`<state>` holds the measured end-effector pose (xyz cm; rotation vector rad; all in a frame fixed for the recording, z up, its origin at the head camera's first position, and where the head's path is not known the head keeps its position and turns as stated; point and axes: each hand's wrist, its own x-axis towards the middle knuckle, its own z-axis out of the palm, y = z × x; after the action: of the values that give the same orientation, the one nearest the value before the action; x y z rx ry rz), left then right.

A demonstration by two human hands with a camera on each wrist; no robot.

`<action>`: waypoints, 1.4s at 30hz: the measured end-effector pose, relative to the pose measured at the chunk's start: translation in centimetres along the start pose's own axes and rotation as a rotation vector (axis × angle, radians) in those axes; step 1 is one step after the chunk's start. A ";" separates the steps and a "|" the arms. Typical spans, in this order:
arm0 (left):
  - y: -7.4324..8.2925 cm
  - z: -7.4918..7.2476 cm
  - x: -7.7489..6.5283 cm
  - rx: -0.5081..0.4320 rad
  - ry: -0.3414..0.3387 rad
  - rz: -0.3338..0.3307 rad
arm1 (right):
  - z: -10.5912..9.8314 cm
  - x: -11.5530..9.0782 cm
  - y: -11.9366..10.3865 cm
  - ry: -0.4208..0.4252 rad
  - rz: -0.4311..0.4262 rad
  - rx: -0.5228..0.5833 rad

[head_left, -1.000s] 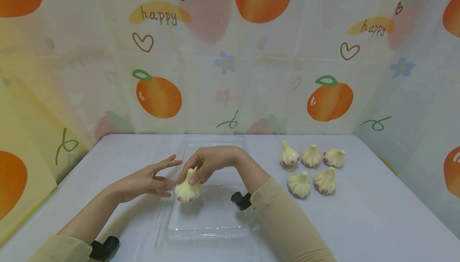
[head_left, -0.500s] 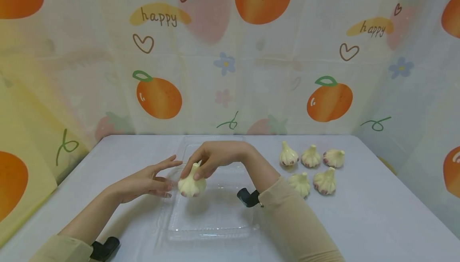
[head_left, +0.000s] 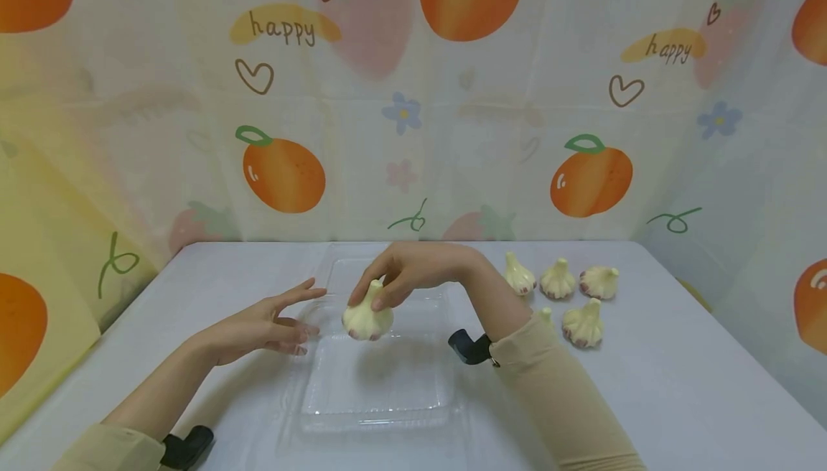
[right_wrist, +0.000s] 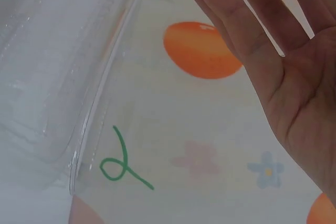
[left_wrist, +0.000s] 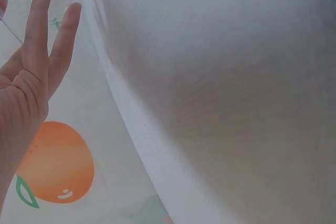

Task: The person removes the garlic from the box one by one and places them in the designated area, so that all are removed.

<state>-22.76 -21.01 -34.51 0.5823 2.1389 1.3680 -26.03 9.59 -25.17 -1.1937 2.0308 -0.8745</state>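
Observation:
My right hand (head_left: pixel 413 270) pinches a pale garlic bulb (head_left: pixel 367 316) by its neck, with the root end down. The bulb hangs over a clear plastic box (head_left: pixel 377 413), and its shadow falls on the box floor. Only a sliver of the bulb shows at the top of the right wrist view, above the fingers (right_wrist: pixel 231 11). My left hand (head_left: pixel 268 324) is at the box's left side, fingers spread and holding nothing. In the left wrist view the left hand (left_wrist: pixel 34 61) has its fingers extended.
Several more garlic bulbs (head_left: pixel 583 324) stand in two rows on the white table (head_left: pixel 678 385) to the right; my right forearm (head_left: pixel 555 385) partly hides one. The box's clear lid (head_left: pixel 352 263) lies behind it. A printed curtain (head_left: pixel 478 126) hangs behind the table.
My right hand has lifted the garlic bulb and carried it to the right, over the middle of the box. The right forearm now overlaps a front bulb. My left hand has stayed in place.

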 end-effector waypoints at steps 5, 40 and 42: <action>-0.1 -0.1 -0.1 0.005 0.004 -0.005 | -0.3 -0.9 -0.2 0.012 0.013 0.008; 0.0 0.1 0.0 0.004 0.003 0.018 | -3.1 -9.7 0.5 0.240 0.104 -0.214; 0.0 0.1 0.0 0.005 0.004 0.017 | -3.1 -10.4 0.9 0.255 0.163 -0.187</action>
<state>-22.71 -20.95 -34.51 0.6007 2.1459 1.3747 -24.72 20.01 -22.18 -1.0358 2.4236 -0.8043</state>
